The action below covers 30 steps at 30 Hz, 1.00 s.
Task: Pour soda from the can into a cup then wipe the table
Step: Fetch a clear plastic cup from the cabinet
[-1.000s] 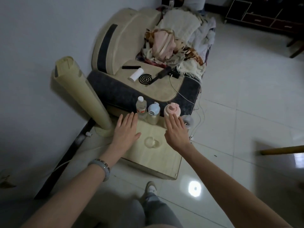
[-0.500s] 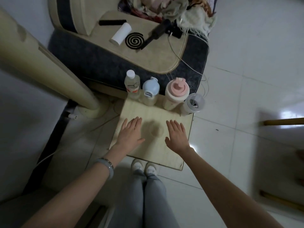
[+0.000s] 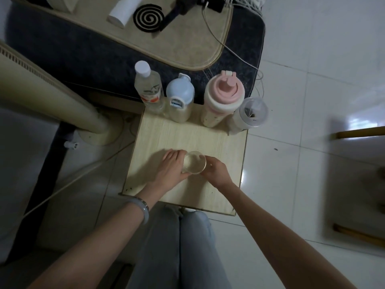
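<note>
Both hands — left hand [image 3: 169, 171], right hand [image 3: 216, 173] — curl round the clear cup [image 3: 194, 162], contents unclear.

Four containers stood in a row along the far edge of the table [image 3: 177, 134]: a clear bottle [image 3: 148, 88] with a white cap at the left; just beside it a blue-lidded bottle [image 3: 180, 99]; then a pink-lidded flask [image 3: 224, 97]; a clear lidded jar [image 3: 250, 113] at the far right corner. Behind the row lay a dark cushion [image 3: 73, 53] carrying a beige mat [image 3: 187, 42]; on the mat's far part lay a white roll [image 3: 123, 10], a black spiral coil [image 3: 149, 16] beside it, and a black device [image 3: 179, 9] to the right. A thin cable [image 3: 235, 55] ran across the mat's right edge. A cream column [image 3: 52, 92] slanted at the left; wooden bars [image 3: 358, 132] showed at the right on the white tiled floor [image 3: 312, 80].
</note>
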### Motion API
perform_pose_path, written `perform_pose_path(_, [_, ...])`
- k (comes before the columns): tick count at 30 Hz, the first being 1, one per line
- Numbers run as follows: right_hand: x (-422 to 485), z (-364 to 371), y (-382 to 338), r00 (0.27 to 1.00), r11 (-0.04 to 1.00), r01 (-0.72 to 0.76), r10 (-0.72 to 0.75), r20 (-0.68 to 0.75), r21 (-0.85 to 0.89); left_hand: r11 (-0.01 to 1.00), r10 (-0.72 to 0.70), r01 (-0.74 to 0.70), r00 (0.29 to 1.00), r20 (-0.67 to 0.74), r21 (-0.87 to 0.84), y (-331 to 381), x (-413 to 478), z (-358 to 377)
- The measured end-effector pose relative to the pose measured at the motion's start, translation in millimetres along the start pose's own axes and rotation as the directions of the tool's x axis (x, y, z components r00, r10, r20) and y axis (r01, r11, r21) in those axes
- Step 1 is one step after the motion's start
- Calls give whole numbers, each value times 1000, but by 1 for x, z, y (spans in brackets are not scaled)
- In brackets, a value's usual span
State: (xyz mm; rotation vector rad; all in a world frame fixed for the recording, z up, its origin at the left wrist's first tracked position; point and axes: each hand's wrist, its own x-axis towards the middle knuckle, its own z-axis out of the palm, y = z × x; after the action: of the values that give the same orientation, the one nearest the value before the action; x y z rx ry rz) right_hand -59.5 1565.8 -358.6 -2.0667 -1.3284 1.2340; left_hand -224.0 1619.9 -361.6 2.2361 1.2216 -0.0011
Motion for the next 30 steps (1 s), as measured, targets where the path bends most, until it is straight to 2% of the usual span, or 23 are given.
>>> perform_pose_path(6, [-19,-15,-18,990,972,-134,125,63,192,995,4,-8,999,-45,-97,16,-12,-29])
perform_pose_path(11, [-61,-53,-67,993,929,-118,99,70,351,944,-134,116,990,-38,-309,48,-40,-79])
perform_pose_path(14, [-97,-81,-100,996,892,-89,84,31,442,918,-138,105,989,-58,-381,74,-57,-114])
perform_pose_path(22, [-193,-149,-158,990,801,46,43,-134,597,896,32,-74,994,-104,-437,151,-93,-198])
perform_pose_path(30, [-269,-197,-170,930,778,157,90,-355,609,838,292,-286,954,-62,-465,235,-88,-232])
